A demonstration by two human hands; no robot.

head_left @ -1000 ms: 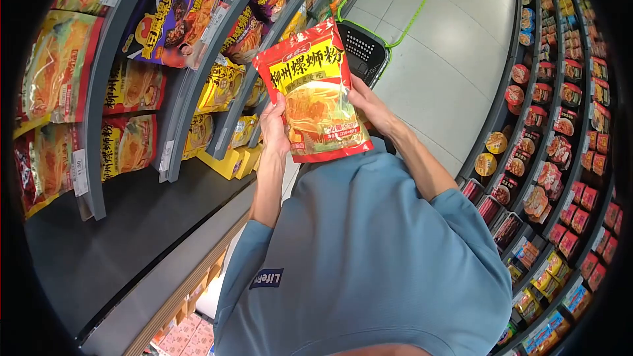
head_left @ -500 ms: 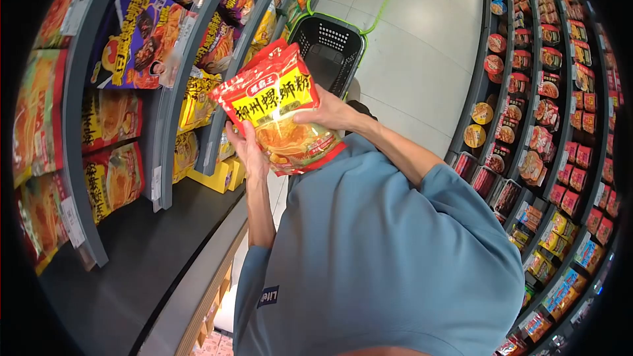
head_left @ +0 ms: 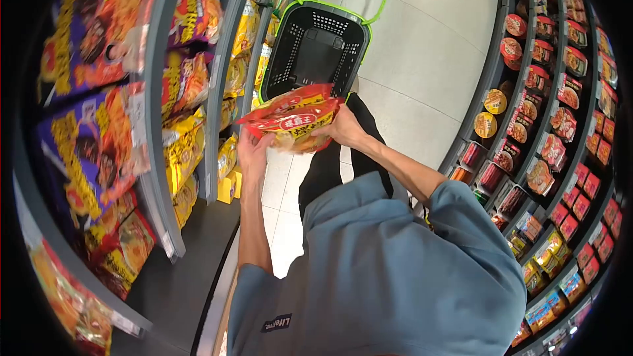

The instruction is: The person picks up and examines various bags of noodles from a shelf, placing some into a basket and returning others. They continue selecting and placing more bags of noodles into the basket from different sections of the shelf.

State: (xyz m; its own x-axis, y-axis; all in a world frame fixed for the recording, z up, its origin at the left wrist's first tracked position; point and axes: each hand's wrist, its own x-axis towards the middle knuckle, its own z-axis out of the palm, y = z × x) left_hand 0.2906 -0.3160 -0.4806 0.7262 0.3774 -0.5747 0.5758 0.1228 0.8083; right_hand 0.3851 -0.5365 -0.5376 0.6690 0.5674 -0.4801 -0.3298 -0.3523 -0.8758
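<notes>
Red-and-yellow noodle packets point(head_left: 298, 120), apparently two lying one against the other, are between my hands, tilted and a little blurred. My left hand point(head_left: 253, 150) grips their left end, thumb on the front. Around the right end closes my right hand point(head_left: 345, 126). Just beyond the packets stands a black shopping basket point(head_left: 280, 59) with a green rim and handle; nothing shows inside the part of it I can see. The packets overlap its near edge in view.
Shelves point(head_left: 153, 132) on my left carry purple, yellow and red noodle bags point(head_left: 92, 151). Cup and packet noodles point(head_left: 496, 101) fill the shelves on the right. Pale floor tiles point(head_left: 422, 46) run between. A yellow box point(head_left: 229, 186) sits on the low left shelf.
Both hands have lowered the packets and tipped them, so their fronts show less. The view has shifted, bringing more of the basket and my legs into sight.
</notes>
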